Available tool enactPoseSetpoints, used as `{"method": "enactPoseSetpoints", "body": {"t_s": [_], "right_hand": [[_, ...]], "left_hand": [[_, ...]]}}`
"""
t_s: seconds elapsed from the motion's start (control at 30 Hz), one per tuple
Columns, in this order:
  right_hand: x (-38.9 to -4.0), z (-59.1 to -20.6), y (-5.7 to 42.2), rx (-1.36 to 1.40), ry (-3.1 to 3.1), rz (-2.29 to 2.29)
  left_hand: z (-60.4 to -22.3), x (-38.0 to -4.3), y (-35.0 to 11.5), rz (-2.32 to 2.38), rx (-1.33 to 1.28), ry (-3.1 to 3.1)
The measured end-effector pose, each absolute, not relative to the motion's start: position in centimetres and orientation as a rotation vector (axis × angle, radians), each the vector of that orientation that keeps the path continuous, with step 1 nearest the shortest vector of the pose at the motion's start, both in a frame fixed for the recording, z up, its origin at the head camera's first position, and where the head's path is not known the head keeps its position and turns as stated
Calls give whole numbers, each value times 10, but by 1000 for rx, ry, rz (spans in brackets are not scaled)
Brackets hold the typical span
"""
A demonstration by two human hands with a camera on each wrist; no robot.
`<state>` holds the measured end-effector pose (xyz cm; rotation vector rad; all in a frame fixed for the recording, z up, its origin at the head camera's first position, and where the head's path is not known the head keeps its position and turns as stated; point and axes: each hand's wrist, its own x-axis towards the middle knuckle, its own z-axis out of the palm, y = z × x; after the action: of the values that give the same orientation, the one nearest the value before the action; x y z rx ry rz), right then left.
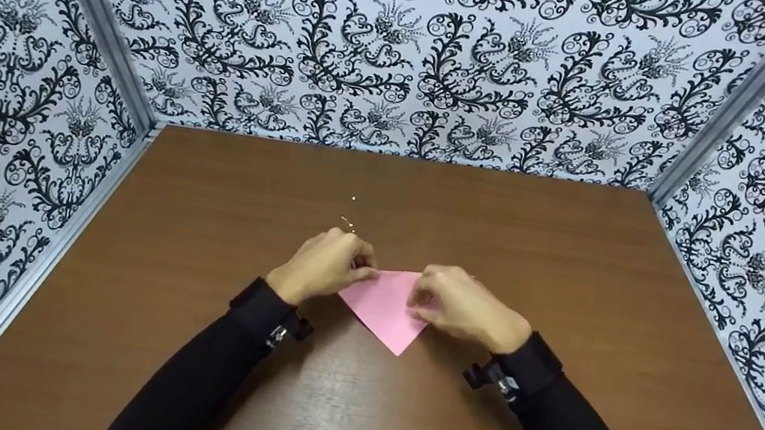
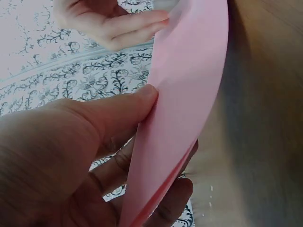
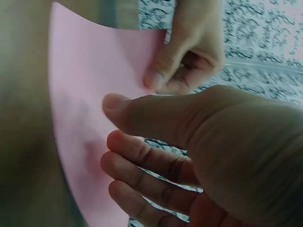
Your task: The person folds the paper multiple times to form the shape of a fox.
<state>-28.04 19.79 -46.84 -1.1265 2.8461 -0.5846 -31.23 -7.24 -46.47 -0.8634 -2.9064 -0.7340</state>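
A sheet of pink paper (image 1: 388, 307), doubled over, stands between the two hands with one corner toward the person. Two layers part slightly at its lower end in the left wrist view. My left hand (image 1: 329, 264) pinches the paper's left part, thumb (image 2: 142, 99) on the near face and fingers behind. Over the right part is my right hand (image 1: 463, 307). Its thumb (image 3: 118, 106) and loosely bent fingers (image 3: 123, 163) all overlap the same face of the paper in the right wrist view, tips close against it.
Beneath the hands is a brown wooden tabletop (image 1: 537, 246), with small bright specks (image 1: 348, 224) beyond the left hand. Walls with black-and-white scroll patterns (image 1: 407, 52) enclose the back and sides. Black straps with small devices (image 1: 506, 378) sit on both wrists.
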Motion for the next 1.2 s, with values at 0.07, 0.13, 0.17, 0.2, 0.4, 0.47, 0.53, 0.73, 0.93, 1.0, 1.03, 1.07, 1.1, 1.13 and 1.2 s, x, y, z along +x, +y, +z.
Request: {"method": "enactPoseSetpoints", "body": {"t_s": [0.07, 0.13, 0.17, 0.2, 0.4, 0.47, 0.53, 0.73, 0.93, 1.0, 1.03, 1.07, 1.1, 1.13, 1.2], "right_hand": [[-280, -472, 195, -1145, 2839, -562], [-279, -475, 194, -1153, 2847, -549], [-279, -476, 193, -1156, 2853, -543], [-279, -477, 193, -1158, 2856, -545], [-278, -482, 192, -1142, 2839, -554], [-278, -484, 192, -1133, 2838, -554], [-277, -485, 191, -1130, 2840, -557], [-277, -483, 190, -1143, 2840, -574], [-276, -482, 189, -1189, 2833, -612], [-275, -482, 190, -1198, 2833, -623], [-275, -482, 191, -1202, 2833, -632], [-274, -482, 191, -1204, 2838, -637], [-274, -482, 192, -1203, 2845, -638], [-273, -482, 192, -1198, 2852, -639], [-272, -483, 193, -1189, 2861, -649]], "left_hand": [[-466, -314, -73, -739, -852, -2902], [-467, -314, -73, -750, -848, -2891], [-468, -314, -73, -756, -847, -2884], [-469, -315, -73, -763, -844, -2877], [-473, -317, -74, -784, -832, -2870], [-476, -318, -74, -779, -828, -2876], [-477, -319, -74, -769, -824, -2884], [-475, -320, -77, -701, -815, -2876], [-465, -309, -78, -573, -786, -2836], [-461, -301, -76, -523, -811, -2812], [-460, -296, -75, -496, -834, -2797], [-460, -291, -74, -473, -863, -2779], [-459, -286, -72, -455, -893, -2762], [-460, -281, -70, -440, -925, -2749], [-463, -272, -67, -414, -977, -2740]]}}
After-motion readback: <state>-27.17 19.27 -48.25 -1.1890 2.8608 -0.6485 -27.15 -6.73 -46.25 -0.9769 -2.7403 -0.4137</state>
